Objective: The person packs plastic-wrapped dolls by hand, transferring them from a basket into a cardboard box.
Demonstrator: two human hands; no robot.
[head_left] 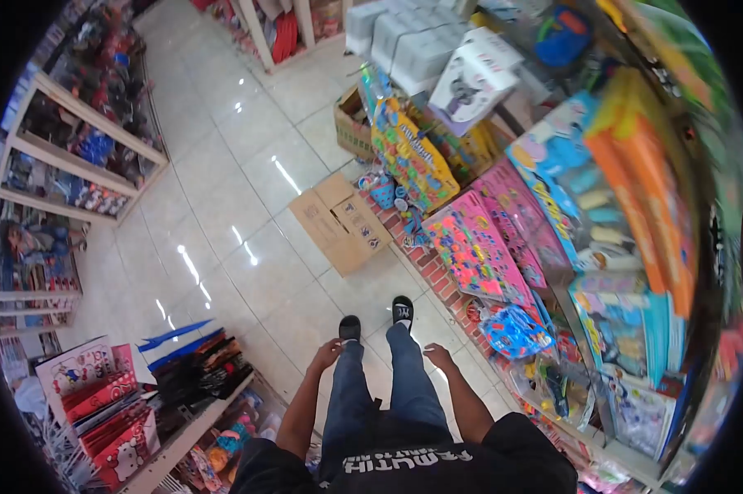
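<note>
My left hand (329,353) hangs beside my left thigh, its fingers loosely apart and nothing seen in it. My right hand (438,356) hangs out from my right leg, also without anything visible in it, the fingers partly stretched. On the tiles ahead of my feet lies a closed brown cardboard box (339,224); neither hand touches it. To the right of my right hand, a blue patterned plastic-wrapped item (516,331) sits on the shelf. Pink toy packs (480,249) stand just beyond it.
Shelves of packaged toys (610,214) line the right side. White boxes (413,45) are stacked at the back, near a yellow toy bag (411,156). Gift bags (108,412) fill a rack at lower left. A shelving unit (83,156) stands at far left. Tiled floor (223,181) runs between.
</note>
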